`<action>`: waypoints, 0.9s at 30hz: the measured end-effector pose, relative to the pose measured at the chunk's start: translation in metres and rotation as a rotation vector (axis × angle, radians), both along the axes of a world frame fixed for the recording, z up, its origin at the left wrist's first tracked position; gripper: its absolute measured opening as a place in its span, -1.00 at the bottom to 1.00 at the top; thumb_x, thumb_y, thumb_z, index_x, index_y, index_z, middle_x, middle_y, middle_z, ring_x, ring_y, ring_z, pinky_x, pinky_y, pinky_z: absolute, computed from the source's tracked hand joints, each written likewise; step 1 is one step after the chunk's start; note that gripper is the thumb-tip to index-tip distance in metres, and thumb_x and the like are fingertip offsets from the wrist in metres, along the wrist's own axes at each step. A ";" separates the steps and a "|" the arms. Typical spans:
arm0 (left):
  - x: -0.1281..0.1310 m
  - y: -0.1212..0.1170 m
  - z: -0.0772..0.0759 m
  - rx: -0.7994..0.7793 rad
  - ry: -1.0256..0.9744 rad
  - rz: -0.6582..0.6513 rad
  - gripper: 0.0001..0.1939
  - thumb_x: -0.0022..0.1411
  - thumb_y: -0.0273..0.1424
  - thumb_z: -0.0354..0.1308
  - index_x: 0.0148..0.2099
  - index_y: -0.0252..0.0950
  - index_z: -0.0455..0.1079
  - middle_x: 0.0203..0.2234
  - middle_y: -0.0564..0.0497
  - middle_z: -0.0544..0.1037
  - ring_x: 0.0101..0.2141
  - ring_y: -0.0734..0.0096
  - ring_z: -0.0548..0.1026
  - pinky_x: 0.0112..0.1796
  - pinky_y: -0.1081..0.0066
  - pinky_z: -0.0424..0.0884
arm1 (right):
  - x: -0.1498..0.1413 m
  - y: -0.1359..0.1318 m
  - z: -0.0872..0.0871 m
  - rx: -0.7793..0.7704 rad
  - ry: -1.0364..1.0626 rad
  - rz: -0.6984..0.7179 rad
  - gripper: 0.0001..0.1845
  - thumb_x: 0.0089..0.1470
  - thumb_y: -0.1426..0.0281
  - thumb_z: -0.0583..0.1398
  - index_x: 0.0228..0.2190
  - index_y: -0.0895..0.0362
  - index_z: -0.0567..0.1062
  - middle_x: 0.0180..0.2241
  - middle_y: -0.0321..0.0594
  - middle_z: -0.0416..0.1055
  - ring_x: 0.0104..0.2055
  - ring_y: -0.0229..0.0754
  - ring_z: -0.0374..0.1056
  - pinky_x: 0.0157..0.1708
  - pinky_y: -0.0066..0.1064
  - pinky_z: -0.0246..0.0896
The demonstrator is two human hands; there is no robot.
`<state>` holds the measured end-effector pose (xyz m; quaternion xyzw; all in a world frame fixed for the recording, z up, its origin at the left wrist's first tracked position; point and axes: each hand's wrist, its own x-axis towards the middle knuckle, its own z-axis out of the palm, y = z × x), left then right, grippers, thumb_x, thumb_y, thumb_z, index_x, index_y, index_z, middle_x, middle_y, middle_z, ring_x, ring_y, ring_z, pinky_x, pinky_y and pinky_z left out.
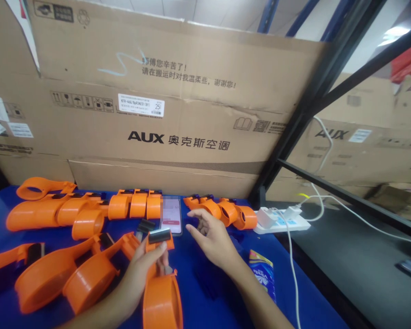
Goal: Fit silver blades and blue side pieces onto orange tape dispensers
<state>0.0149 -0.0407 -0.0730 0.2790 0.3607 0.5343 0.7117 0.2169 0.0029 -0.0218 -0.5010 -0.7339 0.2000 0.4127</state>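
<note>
My left hand (144, 261) is closed around an orange tape dispenser (160, 299). Its round, hollow drum hangs below my fingers, while a dark plate with a toothed metal edge sits at its top end. A small dark piece shows just left of that plate; I cannot tell what it belongs to. My right hand (214, 240) is raised over the blue tabletop (205, 278), holding nothing, fingers bent and apart. Between and behind the hands lies a phone (171, 218) with a lit screen. More orange tape dispensers (89, 283) lie left of my left arm.
Several orange dispensers (118, 205) line the back of the table, with another group (228, 212) behind my right hand. A white power strip (281, 221) with cables stands at right. A blue packet (262, 274) lies beside my right forearm. Large cardboard boxes (192, 114) and a black rack post (294, 114) border the table.
</note>
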 end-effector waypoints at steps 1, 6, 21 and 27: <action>0.000 0.000 0.000 0.001 -0.004 0.000 -0.65 0.08 -0.23 0.49 -0.31 -0.26 0.38 -0.56 0.09 0.53 -0.56 0.41 0.53 -0.37 0.36 0.53 | -0.001 -0.002 0.001 0.008 0.090 0.030 -0.73 0.23 0.29 0.24 -0.05 0.08 0.47 -0.40 -0.32 0.41 -0.44 -0.21 0.30 -0.40 -0.37 0.30; 0.001 0.001 0.001 0.016 0.004 0.017 -0.66 0.11 -0.23 0.47 -0.29 -0.26 0.39 -0.55 0.10 0.52 -0.56 0.41 0.53 -0.41 0.37 0.53 | -0.016 -0.014 0.003 -0.028 0.285 0.155 -0.73 0.20 0.28 0.30 -0.07 0.08 0.50 -0.47 -0.38 0.31 -0.47 -0.25 0.25 -0.47 -0.44 0.26; 0.002 -0.003 0.009 0.036 0.043 0.047 -0.59 0.06 -0.17 0.50 -0.30 -0.26 0.37 -0.58 0.11 0.51 -0.59 0.47 0.47 -0.35 0.32 0.57 | -0.029 -0.029 0.001 0.177 0.228 0.163 -0.85 0.24 0.44 0.21 -0.18 0.07 0.58 -0.34 -0.22 0.46 -0.37 -0.21 0.41 -0.40 -0.41 0.38; 0.002 -0.003 0.008 0.039 0.040 0.082 -0.57 0.04 -0.21 0.52 -0.19 -0.25 0.39 -0.56 0.11 0.53 -0.58 0.44 0.48 -0.41 0.37 0.53 | -0.034 -0.032 -0.001 0.145 0.208 0.187 -0.97 0.19 0.44 0.25 -0.30 0.07 0.50 -0.39 -0.28 0.45 -0.44 -0.25 0.40 -0.44 -0.45 0.37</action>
